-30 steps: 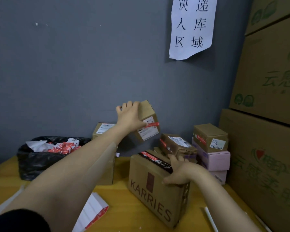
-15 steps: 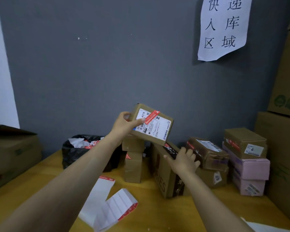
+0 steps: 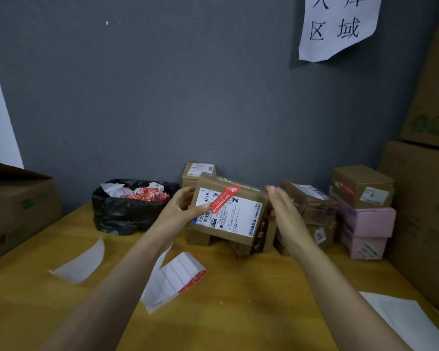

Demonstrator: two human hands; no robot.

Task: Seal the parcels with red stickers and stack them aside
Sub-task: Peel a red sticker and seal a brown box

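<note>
My left hand grips the left end of a small brown parcel, thumb on its white shipping label. A red sticker runs diagonally across the label's top edge. The parcel is held tilted above the wooden table, in front of a darker box. My right hand is flat, fingers straight, at the parcel's right end; I cannot tell whether it touches. A sticker sheet with a few red stickers at one end lies on the table below.
A black bag of crumpled sticker backing sits at the back left. Sealed parcels and pink boxes are piled at the right. Large cartons line the right side, another carton the left. Backing paper lies loose.
My left hand has brought the parcel down and toward me. My right hand left the darker box and came up to the parcel's right end. The view tilted down.
</note>
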